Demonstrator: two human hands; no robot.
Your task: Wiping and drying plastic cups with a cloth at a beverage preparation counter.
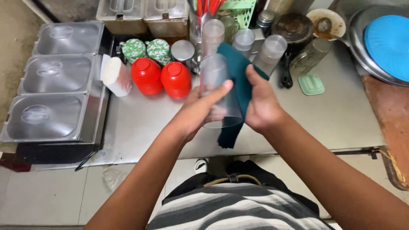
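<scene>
Tumbler and cloth, frame centre.
Left hand [200,111] grips a clear tumbler [218,91] — right hand [260,106] closes on a teal cloth [239,79] (pressed against it).

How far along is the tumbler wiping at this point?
Done, apparently: four clear tumblers stand upside down at the back of the steel counter, for example one. In hand: the left hand holds a clear tumbler while the right hand presses a dark green cloth against it. Left: finishing this tumbler; no other unwiped tumblers can be made out.
</scene>
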